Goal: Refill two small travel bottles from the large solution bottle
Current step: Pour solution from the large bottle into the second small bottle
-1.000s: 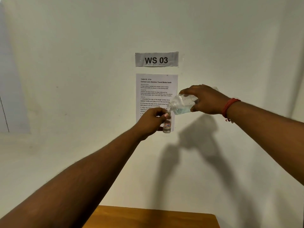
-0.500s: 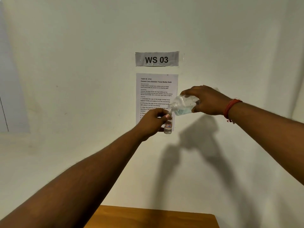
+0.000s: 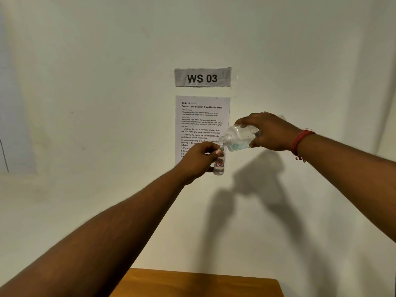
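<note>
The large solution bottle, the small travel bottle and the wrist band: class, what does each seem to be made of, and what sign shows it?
Large solution bottle: probably clear, smooth plastic; the liquid shows through its wall.
Small travel bottle: clear plastic or glass, hard to tell; see-through, with a small label.
Wrist band: looks like red thread or cord, matte, with loose ends hanging.

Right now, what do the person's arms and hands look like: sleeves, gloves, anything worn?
Both forearms are bare, with no sleeves showing anywhere in view. No gloves on the left hand or the right hand, and no rings visible on the fingers. The right wrist carries a red thread band wound several times, with loose knotted ends hanging below it. No watch.
</note>
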